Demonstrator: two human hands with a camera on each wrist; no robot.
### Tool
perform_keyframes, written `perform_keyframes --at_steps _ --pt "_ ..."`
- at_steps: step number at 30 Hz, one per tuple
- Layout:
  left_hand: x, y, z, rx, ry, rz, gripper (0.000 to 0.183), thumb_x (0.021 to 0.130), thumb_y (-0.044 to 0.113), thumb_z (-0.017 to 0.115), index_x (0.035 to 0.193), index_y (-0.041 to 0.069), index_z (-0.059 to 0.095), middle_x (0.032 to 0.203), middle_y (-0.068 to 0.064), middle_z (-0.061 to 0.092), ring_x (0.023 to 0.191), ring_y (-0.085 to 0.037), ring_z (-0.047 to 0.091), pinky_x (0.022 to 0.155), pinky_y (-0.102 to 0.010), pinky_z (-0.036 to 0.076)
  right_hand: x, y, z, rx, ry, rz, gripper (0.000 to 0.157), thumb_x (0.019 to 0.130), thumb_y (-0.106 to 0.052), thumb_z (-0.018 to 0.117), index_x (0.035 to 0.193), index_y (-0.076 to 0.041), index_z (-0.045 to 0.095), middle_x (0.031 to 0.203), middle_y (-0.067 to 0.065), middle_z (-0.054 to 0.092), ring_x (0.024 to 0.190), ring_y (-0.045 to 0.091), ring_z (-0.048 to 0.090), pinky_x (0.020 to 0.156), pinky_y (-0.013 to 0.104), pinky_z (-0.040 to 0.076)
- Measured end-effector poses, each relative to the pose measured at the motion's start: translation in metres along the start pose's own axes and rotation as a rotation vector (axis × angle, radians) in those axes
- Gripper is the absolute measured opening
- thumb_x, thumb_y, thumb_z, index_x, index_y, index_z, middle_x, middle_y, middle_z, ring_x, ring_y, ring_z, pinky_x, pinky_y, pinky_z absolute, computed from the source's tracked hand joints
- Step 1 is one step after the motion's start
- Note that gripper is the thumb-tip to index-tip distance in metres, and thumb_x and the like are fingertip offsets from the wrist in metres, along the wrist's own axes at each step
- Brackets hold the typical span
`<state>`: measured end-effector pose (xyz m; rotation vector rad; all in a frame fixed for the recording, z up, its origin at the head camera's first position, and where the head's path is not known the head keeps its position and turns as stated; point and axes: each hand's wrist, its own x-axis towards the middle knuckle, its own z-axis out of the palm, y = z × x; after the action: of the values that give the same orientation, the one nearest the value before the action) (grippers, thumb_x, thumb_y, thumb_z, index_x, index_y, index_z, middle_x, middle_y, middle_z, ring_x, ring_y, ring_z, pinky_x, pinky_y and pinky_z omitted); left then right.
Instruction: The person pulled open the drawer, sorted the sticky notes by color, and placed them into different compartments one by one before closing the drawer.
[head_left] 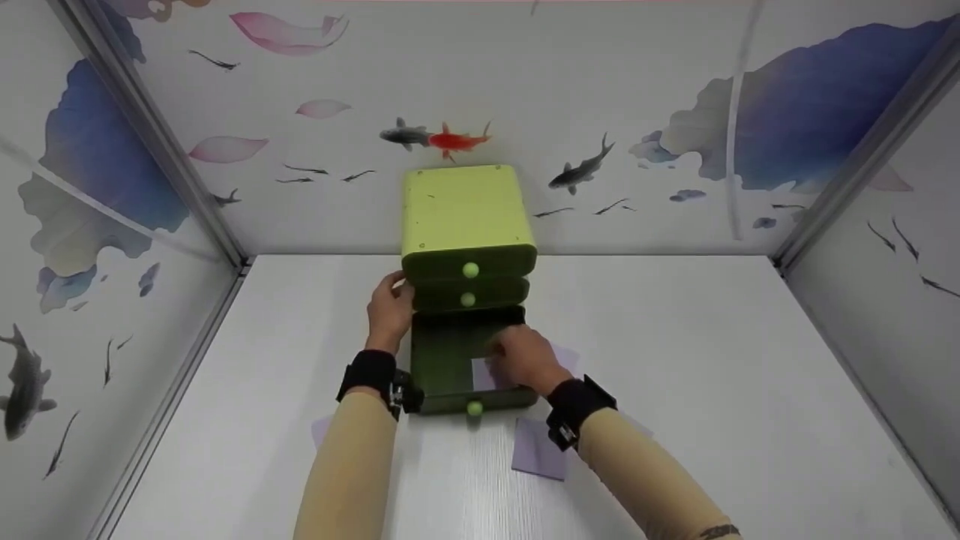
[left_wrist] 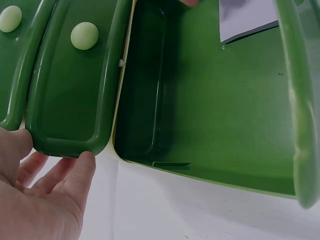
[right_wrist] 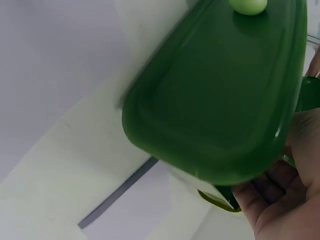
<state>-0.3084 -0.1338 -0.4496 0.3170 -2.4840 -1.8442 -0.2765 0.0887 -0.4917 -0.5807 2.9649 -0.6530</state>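
Observation:
A small green drawer cabinet (head_left: 465,210) stands at the back of the table, its bottom drawer (head_left: 442,360) pulled out. My left hand (head_left: 390,311) rests against the cabinet's left side, fingertips at the edge of the middle drawer (left_wrist: 70,100). Over the right part of the pulled-out drawer is my right hand (head_left: 521,356), fingers bent downward. A light purple square pad (head_left: 484,375) lies on the drawer floor below it. In the left wrist view, a right fingertip shows apart from this pad (left_wrist: 245,20). My right hand (right_wrist: 280,200) partly hides its own fingertips.
Another purple square pad (head_left: 538,450) lies on the white table (head_left: 712,360) before the drawer. More purple pieces show partly, one right of the drawer (head_left: 566,356) and one beside my left sleeve (head_left: 321,431). Printed wall panels (head_left: 615,90) close in the back and sides.

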Motion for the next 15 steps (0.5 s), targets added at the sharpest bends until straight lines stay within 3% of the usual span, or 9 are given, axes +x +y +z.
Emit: perform_keyframes --at_steps 7,15 --pt "0.001 -0.001 0.001 0.014 0.003 -0.002 0.043 0.105 0.028 0.042 0.145 0.012 0.044 0.136 -0.016 0.056 0.12 -0.027 0.059 0.096 -0.04 0.05 -0.005 0.005 -0.018 0.03 0.028 -0.009 0.011 0.088 -0.011 0.069 0.095 -0.011 0.077 0.092 0.003 0.074 0.088 0.024 0.069 0.078 0.042 0.056" --pt "0.001 0.0 0.001 0.023 -0.002 -0.007 0.044 0.105 0.031 0.041 0.146 0.013 0.043 0.137 -0.016 0.056 0.122 -0.027 0.057 0.099 -0.041 0.049 -0.014 0.018 -0.043 0.012 0.034 -0.005 0.013 0.089 -0.008 0.068 0.099 -0.01 0.078 0.097 0.005 0.075 0.093 0.023 0.069 0.08 0.041 0.056"
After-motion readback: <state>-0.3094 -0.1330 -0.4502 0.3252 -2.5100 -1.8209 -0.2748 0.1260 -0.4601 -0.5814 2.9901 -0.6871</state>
